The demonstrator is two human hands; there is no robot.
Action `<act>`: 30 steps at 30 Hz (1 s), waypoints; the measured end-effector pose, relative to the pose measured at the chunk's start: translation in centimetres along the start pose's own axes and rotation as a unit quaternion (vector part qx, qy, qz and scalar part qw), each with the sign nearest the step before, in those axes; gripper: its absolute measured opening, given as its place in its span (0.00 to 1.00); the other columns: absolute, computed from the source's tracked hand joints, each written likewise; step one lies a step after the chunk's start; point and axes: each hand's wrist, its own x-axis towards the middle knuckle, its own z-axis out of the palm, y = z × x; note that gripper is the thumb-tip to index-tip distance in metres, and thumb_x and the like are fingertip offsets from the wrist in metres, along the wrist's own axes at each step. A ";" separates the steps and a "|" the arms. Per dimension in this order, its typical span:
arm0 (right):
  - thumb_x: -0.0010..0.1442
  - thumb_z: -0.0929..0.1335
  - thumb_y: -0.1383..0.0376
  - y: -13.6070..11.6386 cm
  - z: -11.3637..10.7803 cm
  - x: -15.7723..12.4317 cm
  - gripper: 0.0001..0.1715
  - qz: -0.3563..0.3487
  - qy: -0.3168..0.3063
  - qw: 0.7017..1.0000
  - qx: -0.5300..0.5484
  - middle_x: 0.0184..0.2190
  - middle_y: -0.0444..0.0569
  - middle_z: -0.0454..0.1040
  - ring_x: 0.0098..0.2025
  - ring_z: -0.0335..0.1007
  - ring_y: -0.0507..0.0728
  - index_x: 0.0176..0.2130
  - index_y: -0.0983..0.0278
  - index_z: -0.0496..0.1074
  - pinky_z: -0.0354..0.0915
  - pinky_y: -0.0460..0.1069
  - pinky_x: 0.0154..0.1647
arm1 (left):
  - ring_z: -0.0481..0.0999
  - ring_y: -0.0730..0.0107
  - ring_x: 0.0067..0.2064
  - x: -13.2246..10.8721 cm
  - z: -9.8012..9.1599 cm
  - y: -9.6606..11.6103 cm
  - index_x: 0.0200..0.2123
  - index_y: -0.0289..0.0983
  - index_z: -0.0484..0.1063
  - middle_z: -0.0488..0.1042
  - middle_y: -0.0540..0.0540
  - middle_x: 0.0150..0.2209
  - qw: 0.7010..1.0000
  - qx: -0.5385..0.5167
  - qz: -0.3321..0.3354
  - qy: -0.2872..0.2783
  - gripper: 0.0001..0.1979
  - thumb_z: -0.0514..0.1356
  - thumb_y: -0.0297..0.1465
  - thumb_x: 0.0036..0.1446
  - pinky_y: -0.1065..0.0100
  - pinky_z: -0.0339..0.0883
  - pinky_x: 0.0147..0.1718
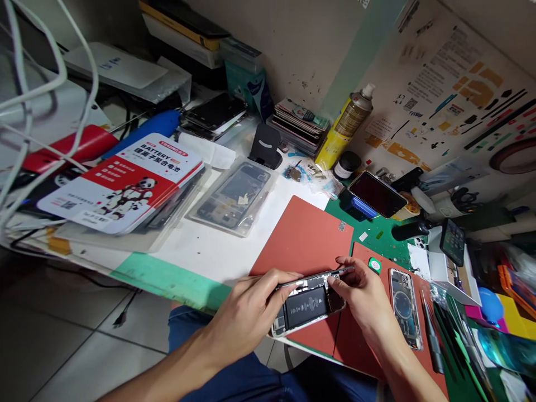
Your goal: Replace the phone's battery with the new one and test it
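Observation:
An opened smartphone (310,308) is held tilted over the front edge of the table, its black battery and inner parts facing me. A dark thin panel, seen nearly edge-on, stands along its far side. My left hand (247,307) is closed on the phone's left end, thumb and fingers at the far edge. My right hand (363,287) pinches the right end, thumb by the inner parts and fingers behind the panel. The fingertips behind it are partly hidden. To the right, another phone body (405,308) with a round coil lies on the red-brown mat (301,231).
Screwdriver (433,335) and tweezers (469,352) lie at the right. A yellow spray can (345,128) stands at the back. A clear case (234,195) and battery boxes (121,184) occupy the left. White cables (58,84) hang at far left.

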 end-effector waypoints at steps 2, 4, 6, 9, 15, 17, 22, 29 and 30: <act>0.50 0.75 0.49 0.1 0.1 0.1 0.35 -0.002 0.005 1.000 0.004 0.33 0.46 0.75 0.33 0.70 0.58 0.53 0.62 0.74 0.67 0.51 0.32 | 0.86 0.74 0.43 0.0 0.0 0.0 0.51 0.42 0.73 0.85 0.53 0.44 1.000 -0.003 0.004 -0.003 0.10 0.54 0.26 0.74 0.73 0.78 0.42; 0.50 0.76 0.49 0.2 0.1 0.1 0.35 -0.007 0.010 1.000 0.007 0.33 0.45 0.74 0.33 0.70 0.58 0.53 0.62 0.74 0.66 0.51 0.32 | 0.86 0.74 0.43 0.0 0.0 0.0 0.50 0.42 0.73 0.85 0.53 0.44 1.000 -0.006 0.005 -0.004 0.09 0.55 0.26 0.74 0.72 0.78 0.42; 0.51 0.76 0.48 0.3 -0.1 -0.3 0.35 -0.015 0.013 1.000 0.012 0.35 0.46 0.75 0.34 0.71 0.58 0.54 0.61 0.74 0.67 0.51 0.32 | 0.86 0.73 0.43 0.0 0.1 0.0 0.50 0.42 0.73 0.85 0.53 0.43 1.000 -0.010 -0.001 0.001 0.09 0.55 0.26 0.74 0.72 0.78 0.42; 0.55 0.76 0.47 0.4 -0.7 -1.9 0.29 -0.048 0.064 0.997 0.023 0.39 0.48 0.77 0.38 0.73 0.58 0.49 0.60 0.75 0.69 0.50 0.36 | 0.86 0.72 0.43 -0.1 0.2 0.0 0.50 0.42 0.73 0.85 0.53 0.44 1.000 -0.012 -0.007 0.001 0.08 0.55 0.27 0.74 0.71 0.78 0.41; 0.62 0.71 0.43 0.2 0.7 -5.5 0.25 -0.006 -0.047 0.999 -0.016 0.24 0.44 0.73 0.22 0.63 0.52 0.37 0.62 0.78 0.57 0.47 0.23 | 0.86 0.72 0.44 0.0 0.1 0.1 0.49 0.41 0.74 0.85 0.53 0.44 0.999 -0.027 -0.040 -0.003 0.07 0.58 0.27 0.72 0.72 0.78 0.41; 0.63 0.69 0.45 -0.4 2.0 -5.3 0.24 0.005 -0.083 0.996 -0.043 0.22 0.44 0.73 0.18 0.62 0.51 0.35 0.62 0.78 0.54 0.47 0.20 | 0.85 0.73 0.45 0.0 0.0 0.2 0.49 0.41 0.73 0.85 0.53 0.44 0.998 -0.041 -0.044 -0.008 0.07 0.59 0.27 0.72 0.73 0.77 0.42; 0.61 0.69 0.47 -1.7 3.6 -3.6 0.22 0.033 -0.114 0.993 -0.007 0.20 0.43 0.73 0.13 0.61 0.49 0.34 0.62 0.75 0.50 0.45 0.16 | 0.85 0.72 0.46 0.0 0.0 0.3 0.49 0.40 0.74 0.84 0.52 0.44 0.999 -0.034 -0.037 -0.019 0.07 0.58 0.26 0.72 0.72 0.77 0.47; 0.56 0.72 0.45 -1.5 3.9 -3.3 0.23 0.054 -0.112 0.991 0.042 0.20 0.42 0.72 0.12 0.59 0.48 0.34 0.62 0.73 0.48 0.44 0.13 | 0.86 0.69 0.45 0.1 0.0 0.3 0.50 0.39 0.73 0.84 0.49 0.43 0.999 -0.032 -0.020 -0.020 0.08 0.56 0.26 0.72 0.69 0.79 0.46; 0.56 0.72 0.46 -1.5 4.0 -3.4 0.22 0.051 -0.106 0.992 0.039 0.20 0.42 0.72 0.12 0.59 0.49 0.34 0.62 0.73 0.48 0.44 0.13 | 0.86 0.68 0.46 0.0 0.0 0.3 0.51 0.39 0.73 0.84 0.49 0.44 0.999 -0.028 -0.015 -0.022 0.08 0.56 0.26 0.73 0.68 0.79 0.47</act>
